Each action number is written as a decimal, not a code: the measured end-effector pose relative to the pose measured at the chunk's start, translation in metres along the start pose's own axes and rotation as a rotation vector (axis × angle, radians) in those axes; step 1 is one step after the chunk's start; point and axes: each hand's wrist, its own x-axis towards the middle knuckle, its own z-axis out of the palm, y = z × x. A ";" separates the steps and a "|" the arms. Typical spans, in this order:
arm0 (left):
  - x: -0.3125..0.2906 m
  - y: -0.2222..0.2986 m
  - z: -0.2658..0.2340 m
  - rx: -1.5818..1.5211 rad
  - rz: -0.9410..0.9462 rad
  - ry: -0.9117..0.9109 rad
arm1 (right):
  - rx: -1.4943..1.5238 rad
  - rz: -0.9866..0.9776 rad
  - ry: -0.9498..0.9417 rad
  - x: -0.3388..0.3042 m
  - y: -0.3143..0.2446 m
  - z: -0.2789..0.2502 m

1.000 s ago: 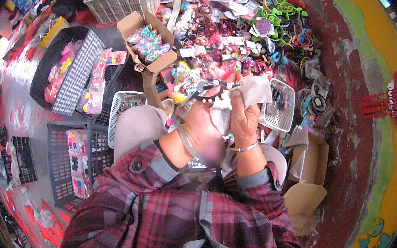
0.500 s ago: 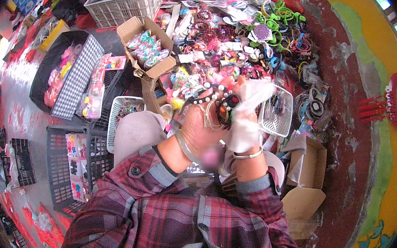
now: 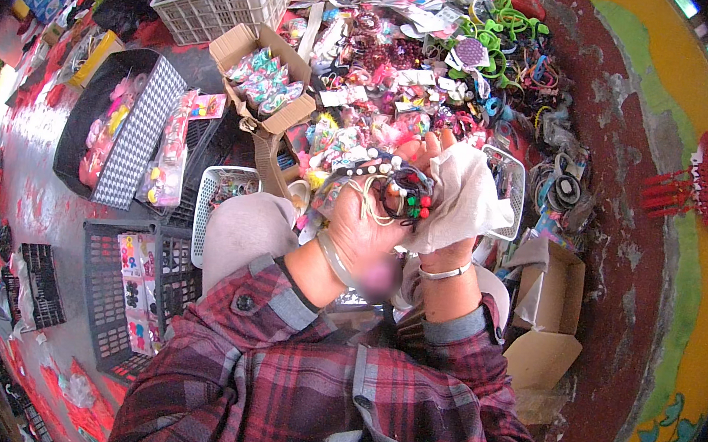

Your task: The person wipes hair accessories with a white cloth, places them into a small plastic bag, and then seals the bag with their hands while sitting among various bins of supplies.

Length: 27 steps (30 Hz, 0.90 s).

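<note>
My left hand (image 3: 363, 233) is raised over my lap, its fingers curled round a bunch of hair ties (image 3: 407, 194). Dark bands with white beads, light cords and red and green bobbles show in the bunch. Close beside it, my right hand (image 3: 452, 257) holds a whitish cloth (image 3: 467, 197) that drapes over the palm and covers most of the fingers. The cloth's left edge meets the hair ties. Beyond both hands spreads a heap of hair accessories (image 3: 403, 96), many in small clear bags.
A cardboard box (image 3: 294, 120) of bagged items stands left of the heap. White baskets (image 3: 507, 195) flank my knees. Further left are a dark crate (image 3: 112, 316) and a checked black bin (image 3: 132, 139). An opened carton (image 3: 541, 356) lies at right; a grey crate (image 3: 211, 17) stands behind.
The cloth was bunched and blurred over my right hand; now it hangs spread out toward the right. My left hand keeps the hair ties, now turned with the coloured bobbles showing.
</note>
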 end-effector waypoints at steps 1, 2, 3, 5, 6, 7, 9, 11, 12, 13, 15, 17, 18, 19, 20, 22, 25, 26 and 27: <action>-0.002 0.000 0.004 -0.110 -0.012 0.007 | 0.073 -0.002 -0.068 -0.002 0.000 -0.004; -0.002 0.000 0.010 -0.220 -0.024 0.013 | 0.103 0.012 -0.076 -0.001 -0.002 -0.005; -0.002 0.000 0.006 -0.262 -0.032 -0.041 | 0.134 0.029 -0.082 -0.001 -0.002 -0.006; 0.001 0.000 -0.005 -0.344 -0.047 -0.152 | 0.181 0.069 -0.137 0.000 -0.004 -0.012; -0.001 0.002 0.006 -0.262 -0.036 0.004 | 0.197 0.083 -0.183 0.004 -0.007 -0.021; -0.002 0.004 0.009 -0.271 -0.021 0.029 | 0.214 0.104 -0.236 0.009 -0.009 -0.030; -0.001 0.007 0.013 -0.288 0.008 0.077 | -0.005 0.115 -0.095 0.014 -0.012 -0.042; 0.001 0.013 0.006 -0.353 -0.012 0.039 | -0.191 0.135 0.120 0.011 -0.013 -0.046; 0.001 0.015 0.005 -0.373 -0.023 0.025 | -0.219 0.052 0.303 0.008 -0.012 -0.040; 0.001 0.017 0.005 -0.392 -0.034 0.011 | -0.187 0.048 0.213 0.008 -0.013 -0.040; 0.002 0.018 0.007 -0.369 -0.024 0.021 | -0.122 0.042 0.034 0.007 -0.017 -0.039; 0.003 0.017 0.005 -0.317 -0.001 0.037 | 0.004 0.051 -0.094 0.004 -0.020 -0.031; 0.003 0.016 0.006 -0.347 0.008 0.070 | 0.035 0.024 -0.105 0.001 -0.021 -0.027; 0.004 0.016 0.008 -0.340 0.026 0.092 | 0.067 -0.003 -0.116 0.000 -0.021 -0.025; 0.005 0.016 0.009 -0.333 0.044 0.114 | 0.061 -0.022 -0.158 0.003 -0.020 -0.025; 0.006 0.016 0.010 -0.313 0.062 0.145 | 0.037 -0.075 -0.160 0.000 -0.016 -0.026; 0.009 0.017 0.010 -0.284 0.062 0.126 | -0.002 -0.048 -0.145 -0.012 -0.012 -0.018; 0.008 0.017 0.008 -0.283 0.061 0.094 | -0.025 -0.022 -0.153 -0.015 -0.007 -0.024; 0.009 0.016 0.005 -0.281 0.061 0.063 | -0.049 0.004 -0.160 -0.017 -0.004 -0.026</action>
